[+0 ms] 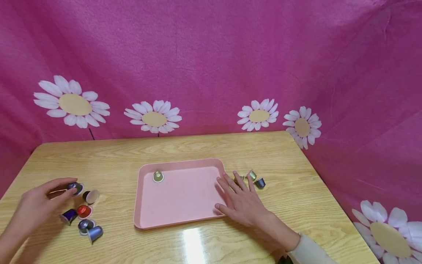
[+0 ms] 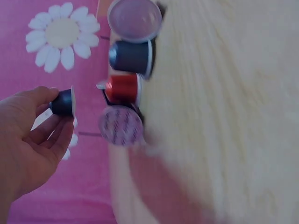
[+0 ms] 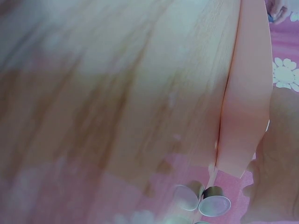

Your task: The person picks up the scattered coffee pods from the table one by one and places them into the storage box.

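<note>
My left hand (image 1: 39, 201) pinches a dark blue coffee capsule (image 2: 62, 103) between thumb and fingers, its pale rim facing away from the palm. Around it on the table lie several more capsules: a red capsule (image 1: 84, 211), a purple capsule (image 1: 68, 216), a light blue capsule (image 1: 95, 233) and one showing its pale lid (image 1: 92, 197). My right hand (image 1: 242, 205), fingers spread and holding nothing, overlaps the right edge of the pink tray (image 1: 184, 200) in the head view. One green-gold capsule (image 1: 158, 176) stands in the tray's far left corner.
Past my right fingertips lie a green capsule (image 1: 252, 175), a dark capsule (image 1: 260, 183) and another partly hidden behind the fingers. The wooden table (image 1: 257, 146) ends at a magenta cloth (image 1: 211, 66) printed with daisies. Glare shows in front of the tray.
</note>
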Demonstrator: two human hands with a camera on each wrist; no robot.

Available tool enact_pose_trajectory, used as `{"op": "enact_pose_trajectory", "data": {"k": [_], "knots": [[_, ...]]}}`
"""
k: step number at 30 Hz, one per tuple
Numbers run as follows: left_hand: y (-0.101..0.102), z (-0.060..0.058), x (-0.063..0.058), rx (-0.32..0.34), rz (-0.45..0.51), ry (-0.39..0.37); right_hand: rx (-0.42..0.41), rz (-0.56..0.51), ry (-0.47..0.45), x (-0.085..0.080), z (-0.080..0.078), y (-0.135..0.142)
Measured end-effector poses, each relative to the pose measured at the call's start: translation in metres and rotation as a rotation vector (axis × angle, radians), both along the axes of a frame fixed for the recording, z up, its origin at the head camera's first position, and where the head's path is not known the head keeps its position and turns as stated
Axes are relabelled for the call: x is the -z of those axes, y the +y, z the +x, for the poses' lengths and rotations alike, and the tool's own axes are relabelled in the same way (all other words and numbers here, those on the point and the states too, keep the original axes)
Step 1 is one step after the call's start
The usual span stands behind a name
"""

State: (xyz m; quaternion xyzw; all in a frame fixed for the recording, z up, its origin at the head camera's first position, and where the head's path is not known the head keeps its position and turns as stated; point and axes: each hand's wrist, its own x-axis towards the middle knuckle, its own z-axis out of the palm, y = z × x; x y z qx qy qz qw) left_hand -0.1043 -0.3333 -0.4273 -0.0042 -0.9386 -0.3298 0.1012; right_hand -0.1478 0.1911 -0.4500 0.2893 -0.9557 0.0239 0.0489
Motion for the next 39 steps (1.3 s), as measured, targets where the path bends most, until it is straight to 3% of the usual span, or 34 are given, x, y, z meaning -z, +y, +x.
{"op": "enact_pose_trajectory", "data": {"k": [9,18,27,33,39], "knots": [[0.035,-0.013,-0.022,0.07,0.026,0.037,-0.004,-0.011,0.003,0.0,0.0,0.0],[0.07,-0.027,-0.032,0.143,-0.008,0.079,-0.004,-0.011,0.0,-0.001,0.0,0.0],[0.104,-0.045,-0.031,0.235,0.032,0.128,0.002,-0.024,-0.021,-0.001,0.0,0.0],[0.125,-0.057,-0.025,0.317,0.01,0.182,-0.003,-0.027,-0.013,-0.002,0.001,-0.001],[0.141,-0.067,-0.021,0.352,0.022,0.112,-0.001,-0.024,-0.014,-0.002,0.001,-0.001]]}}
